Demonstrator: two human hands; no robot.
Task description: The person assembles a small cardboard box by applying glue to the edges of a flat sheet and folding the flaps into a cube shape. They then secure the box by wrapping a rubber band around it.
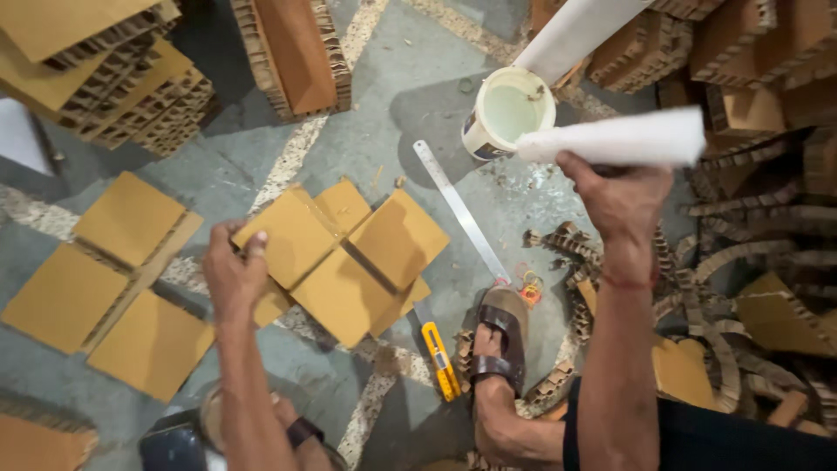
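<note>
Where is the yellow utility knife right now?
The yellow utility knife lies on the grey floor at lower centre of the head view, just left of the sandalled foot, below the metal ruler.

Two hands (234,270), one bucket (506,112), one ruler (459,209), one knife (438,353).

One head-worn camera looks steeply down from above at the grey floor (410,96) (only this view exists). It sits close, both forearms rising from the bottom edge.

Cardboard workshop floor: honeycomb board stacks (131,83), offcut strips (741,253), glue tub (506,109), steel ruler (459,209).
</note>
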